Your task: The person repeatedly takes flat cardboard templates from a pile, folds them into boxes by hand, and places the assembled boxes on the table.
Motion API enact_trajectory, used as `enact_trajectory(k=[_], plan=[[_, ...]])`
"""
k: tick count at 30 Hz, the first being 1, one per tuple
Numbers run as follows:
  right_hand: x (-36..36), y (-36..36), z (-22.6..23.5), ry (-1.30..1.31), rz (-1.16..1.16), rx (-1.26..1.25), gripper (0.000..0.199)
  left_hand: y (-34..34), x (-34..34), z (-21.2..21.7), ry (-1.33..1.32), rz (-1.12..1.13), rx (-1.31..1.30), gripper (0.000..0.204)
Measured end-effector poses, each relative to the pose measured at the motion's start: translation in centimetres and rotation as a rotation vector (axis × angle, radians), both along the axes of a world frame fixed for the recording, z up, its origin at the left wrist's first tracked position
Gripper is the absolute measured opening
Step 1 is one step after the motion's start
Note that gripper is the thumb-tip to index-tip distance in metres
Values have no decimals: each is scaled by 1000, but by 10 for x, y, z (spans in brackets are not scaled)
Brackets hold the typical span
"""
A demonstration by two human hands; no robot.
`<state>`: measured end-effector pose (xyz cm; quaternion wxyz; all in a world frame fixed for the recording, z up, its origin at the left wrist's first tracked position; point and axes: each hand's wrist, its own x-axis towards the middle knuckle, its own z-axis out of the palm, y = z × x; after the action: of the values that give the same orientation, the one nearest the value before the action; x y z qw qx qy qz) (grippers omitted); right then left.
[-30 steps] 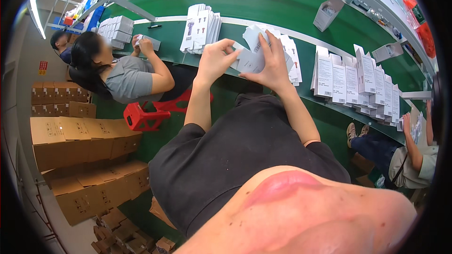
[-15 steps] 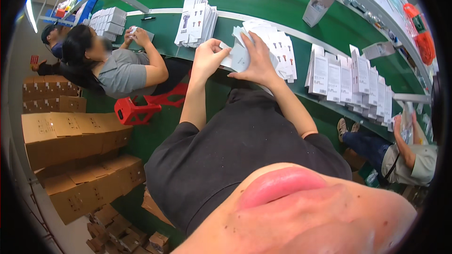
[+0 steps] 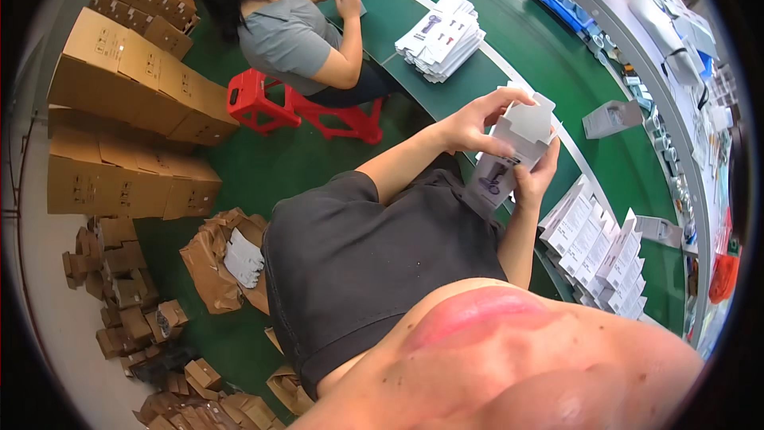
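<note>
A white carton (image 3: 495, 177) with a purple device printed on its face is gripped by both my hands in front of my body. It is opened into a box shape, tilted, with grey-white end flaps (image 3: 525, 123) standing up at its top. My left hand (image 3: 480, 126) holds the flap end, fingers at the far side and thumb across the front. My right hand (image 3: 537, 175) clasps the carton's right side, its thumb on the printed face. Just beyond my left hand lies a stack of flat printed cartons (image 3: 442, 38).
Several opened cartons (image 3: 593, 251) stand in rows at the right on the green table (image 3: 549, 32). Two more open boxes (image 3: 611, 119) sit farther back. At the left a co-worker (image 3: 298, 40) handles a small carton beside a red stool (image 3: 259, 101). Brown boxes (image 3: 135, 80) are stacked behind.
The view has turned, shifting the table rightward. The carton, earlier pale and partly hidden between my hands, now shows its printed face and raised flaps. My grip on it has changed.
</note>
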<state>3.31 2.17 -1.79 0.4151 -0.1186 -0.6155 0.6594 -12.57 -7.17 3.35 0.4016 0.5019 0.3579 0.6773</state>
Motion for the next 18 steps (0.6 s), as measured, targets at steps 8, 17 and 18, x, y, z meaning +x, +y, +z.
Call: enact_trajectory(k=[8, 17, 18], plan=[[5, -3, 41, -235, 33, -362, 70, 13, 4, 2, 491, 390, -5, 72], [-9, -9, 53, -229, -74, -361, 50, 15, -2, 2, 493, 351, 222, 63], [-10, -9, 52, -232, -69, -359, 50, 14, 0, 1, 492, 356, 222, 63]])
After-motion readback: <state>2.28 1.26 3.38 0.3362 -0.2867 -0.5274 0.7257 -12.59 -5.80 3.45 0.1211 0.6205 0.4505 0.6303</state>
